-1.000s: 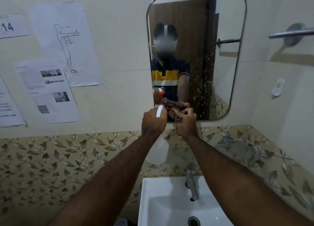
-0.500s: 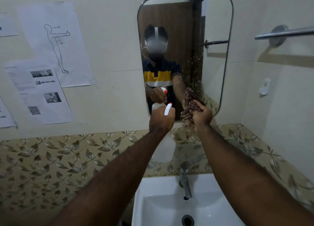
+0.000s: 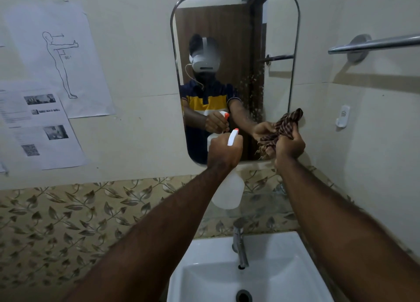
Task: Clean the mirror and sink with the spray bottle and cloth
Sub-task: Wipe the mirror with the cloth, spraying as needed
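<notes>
Nearest the camera, a white rectangular ceramic sink (image 3: pixel 284 279) sits at the bottom of the view, with a slim chrome tap (image 3: pixel 239 249) rising at its back edge and a dark drain hole (image 3: pixel 243 296) in the basin. Above it, 2 bare forearms reach forward. The left hand (image 3: pixel 223 151) is closed around the neck of a translucent white plastic spray bottle (image 3: pixel 228 189) with an orange-tipped nozzle, the bottle body hanging below the fist, over the leaf-patterned tile band (image 3: pixel 68 215). The right hand (image 3: pixel 288 146) grips a bunched brown striped cloth (image 3: pixel 281 127) at the lower right corner of the rounded, chrome-edged wall mirror (image 3: pixel 236 29); droplets speckle the glass just above. Farther off, printed paper sheets (image 3: pixel 59 58) hang left, a steel towel bar (image 3: pixel 375 45) right.
</notes>
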